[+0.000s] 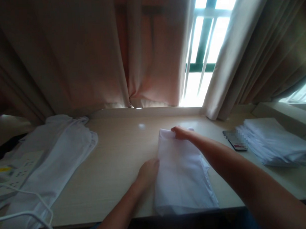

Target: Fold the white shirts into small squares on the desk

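Note:
A folded white cloth (182, 177) lies in front of me, with its near end at the table's front edge. My left hand (148, 172) is closed at the cloth's left edge, thumb on top and the other fingers mostly hidden. At the far end, my right hand (180, 132) pinches the top edge, its forearm crossing above the right side of the cloth. Loose layers show along the right border. Whether it is a garment or a plain sheet I cannot tell.
On the right is a stack of folded white cloths (276, 143) beside a phone (236, 140). Loose white cloths (65, 152) lie at left, near a power strip (21, 172) and white cables (28, 214). Curtains (89, 56) and a window (203, 48) stand behind the table (114, 153).

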Demonstrator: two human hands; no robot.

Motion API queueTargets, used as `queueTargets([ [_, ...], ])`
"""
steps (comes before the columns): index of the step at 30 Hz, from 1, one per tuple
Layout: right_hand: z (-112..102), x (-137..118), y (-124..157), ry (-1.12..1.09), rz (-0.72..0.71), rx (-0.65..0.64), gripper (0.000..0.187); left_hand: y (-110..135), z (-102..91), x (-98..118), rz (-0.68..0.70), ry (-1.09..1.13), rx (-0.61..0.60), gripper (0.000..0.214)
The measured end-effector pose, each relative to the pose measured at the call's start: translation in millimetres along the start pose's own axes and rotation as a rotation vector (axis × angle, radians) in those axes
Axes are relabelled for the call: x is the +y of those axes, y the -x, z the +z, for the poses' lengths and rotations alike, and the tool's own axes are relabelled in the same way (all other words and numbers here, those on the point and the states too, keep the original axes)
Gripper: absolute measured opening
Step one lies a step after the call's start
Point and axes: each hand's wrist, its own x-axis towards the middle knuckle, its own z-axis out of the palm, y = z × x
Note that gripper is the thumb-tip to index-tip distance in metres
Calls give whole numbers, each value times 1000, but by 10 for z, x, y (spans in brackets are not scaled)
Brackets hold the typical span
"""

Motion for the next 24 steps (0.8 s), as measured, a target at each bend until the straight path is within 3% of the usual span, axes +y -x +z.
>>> queueTargets([
  [8,-193,-135,364,134,-118,144,31,-18,-46,37,-132,-12,-3,32],
  [13,-201,-203,737,196,-205,240,31,-149,-19,-10,-279,49,65,37],
  [17,-168,-210,940,228,-288,303,28,-283,47,28,-306,161,91,43],
  [21,-159,-187,1035,262,-357,391,25,-343,89,89,-319,279,61,22],
  [24,-181,-206,1093,282,-397,413,22,-313,78,106,-352,326,104,11],
])
